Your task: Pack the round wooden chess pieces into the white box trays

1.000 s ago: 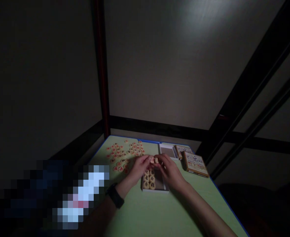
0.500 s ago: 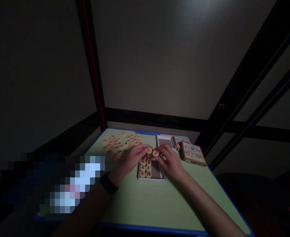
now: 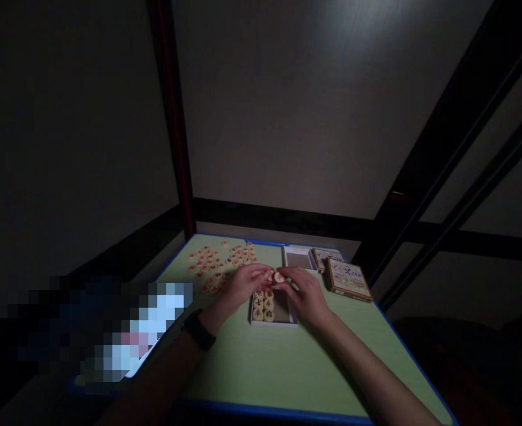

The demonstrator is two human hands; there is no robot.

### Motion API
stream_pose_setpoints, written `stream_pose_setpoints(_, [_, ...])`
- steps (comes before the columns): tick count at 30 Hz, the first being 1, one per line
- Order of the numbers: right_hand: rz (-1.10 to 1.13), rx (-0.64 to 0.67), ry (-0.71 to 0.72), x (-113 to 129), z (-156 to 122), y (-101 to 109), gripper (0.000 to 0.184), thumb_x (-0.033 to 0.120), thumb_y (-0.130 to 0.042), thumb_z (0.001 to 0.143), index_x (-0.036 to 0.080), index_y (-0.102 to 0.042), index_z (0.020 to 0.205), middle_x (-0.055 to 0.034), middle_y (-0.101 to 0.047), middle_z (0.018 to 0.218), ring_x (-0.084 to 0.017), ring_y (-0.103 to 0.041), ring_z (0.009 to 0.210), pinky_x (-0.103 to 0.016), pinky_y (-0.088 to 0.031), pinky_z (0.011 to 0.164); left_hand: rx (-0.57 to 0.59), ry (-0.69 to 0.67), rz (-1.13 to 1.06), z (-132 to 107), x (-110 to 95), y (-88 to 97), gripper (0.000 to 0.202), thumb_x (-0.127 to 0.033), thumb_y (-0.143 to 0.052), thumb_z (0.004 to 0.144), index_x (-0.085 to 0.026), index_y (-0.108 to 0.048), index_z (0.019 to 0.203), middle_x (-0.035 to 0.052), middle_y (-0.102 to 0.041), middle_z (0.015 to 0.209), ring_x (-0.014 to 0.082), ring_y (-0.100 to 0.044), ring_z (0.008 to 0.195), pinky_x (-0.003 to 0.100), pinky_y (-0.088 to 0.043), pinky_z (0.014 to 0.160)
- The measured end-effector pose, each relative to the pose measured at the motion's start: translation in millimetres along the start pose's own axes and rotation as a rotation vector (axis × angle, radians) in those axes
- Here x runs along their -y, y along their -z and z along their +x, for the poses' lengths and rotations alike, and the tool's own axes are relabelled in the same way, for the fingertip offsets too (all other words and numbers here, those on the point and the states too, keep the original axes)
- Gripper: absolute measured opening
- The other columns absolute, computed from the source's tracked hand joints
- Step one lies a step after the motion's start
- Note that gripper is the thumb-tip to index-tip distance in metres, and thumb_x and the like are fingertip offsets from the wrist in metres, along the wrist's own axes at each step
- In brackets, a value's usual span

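- the left hand (image 3: 243,285) has its thumb and fingers pinched on a pale round piece (image 3: 269,276), partly covered by the fingertips; its marking is too small to read.
- the right hand (image 3: 304,290) pinches a red-marked piece (image 3: 279,277) between thumb and fingers, its face tilted toward the camera.
- the two held pieces are side by side, very close, in the air over the far end of a shallow white-rimmed tray (image 3: 283,313); whether they touch i cannot tell.
- in the tray, black-marked pieces (image 3: 268,315) lie face up in two columns along the left side, with brown floor showing to their right; the hands hide the far end.
- a dark watch (image 3: 199,331) is on the left wrist.
- loose pieces (image 3: 205,259), mostly with red characters and a few with black, are scattered on the table beyond and to the left of the left hand.
- a second open tray (image 3: 299,260) lies near the far edge, beyond the right hand.
- beside it is a smaller-looking patterned box (image 3: 327,258), and in front of that a nearer patterned box (image 3: 348,278), overlapping it in view.
- all this rests on a pale green table (image 3: 252,367) edged in blue.
- a bright, pixelated patch (image 3: 150,331) covers the table's left side.
- a dark reddish post (image 3: 170,118) stands against the dim wall (image 3: 279,118) behind.
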State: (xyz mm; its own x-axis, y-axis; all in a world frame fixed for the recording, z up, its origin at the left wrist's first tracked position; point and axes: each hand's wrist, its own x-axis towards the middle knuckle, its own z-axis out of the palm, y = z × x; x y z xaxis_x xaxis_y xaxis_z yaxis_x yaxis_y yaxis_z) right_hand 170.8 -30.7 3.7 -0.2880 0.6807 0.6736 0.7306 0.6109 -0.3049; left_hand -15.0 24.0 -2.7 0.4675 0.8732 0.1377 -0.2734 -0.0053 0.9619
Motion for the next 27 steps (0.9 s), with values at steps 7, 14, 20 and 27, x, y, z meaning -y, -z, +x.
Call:
stream_pose_setpoints(7, [-0.137, 0.083, 0.060, 4.7, -2.9, -7.7, 0.025, 0.027, -0.048, 0.099, 0.019, -0.060, 0.119, -0.0129, -0.068, 0.105, -0.024, -0.064, 0.094, -0.038, -0.054, 0.083, 0.120, 0.096, -0.031, -1.3, 1.9, 0.8, 0.050, -0.048, -0.081, 0.069, -0.012, -0.069, 0.100, 0.0086, -0.071, 0.087, 0.0189, -0.069, 0.074, 0.033, -0.055, 0.072])
stream_pose_setpoints(14, [-0.383, 0.249, 0.068, 14.2, 4.0, 3.9, 0.024, 0.034, -0.042, 0.102, 0.017, -0.058, 0.103, -0.0093, -0.063, 0.090, -0.021, -0.060, 0.080, -0.031, -0.051, 0.073, 0.135, 0.107, 0.021, -6.4, -5.4, 2.0, 0.048, -0.048, -0.073, 0.079, -0.015, -0.065, 0.113, 0.0074, -0.071, 0.089, 0.0157, -0.066, 0.075, 0.025, -0.048, 0.066])
stream_pose_setpoints(20, [-0.488, 0.359, 0.060, 19.8, 6.2, 5.3, 0.017, 0.026, -0.045, 0.101, 0.014, -0.057, 0.100, -0.0094, -0.061, 0.090, -0.021, -0.060, 0.077, -0.032, -0.049, 0.071, 0.117, 0.114, 0.092, -9.1, -9.9, 0.0, 0.043, -0.042, -0.070, 0.080, -0.016, -0.068, 0.115, 0.0047, -0.068, 0.087, 0.0126, -0.060, 0.074, 0.021, -0.039, 0.060])
stream_pose_setpoints(27, [-0.462, 0.449, -0.015, 23.0, 7.1, 11.9, 0.013, 0.014, -0.048, 0.098, 0.015, -0.058, 0.107, -0.0090, -0.063, 0.097, -0.020, -0.063, 0.083, -0.030, -0.049, 0.073, 0.144, 0.076, 0.130, -8.5, -8.9, 0.0, 0.046, -0.043, -0.068, 0.082, -0.014, -0.066, 0.117, 0.0025, -0.065, 0.078, 0.0101, -0.055, 0.065, 0.020, -0.036, 0.055])
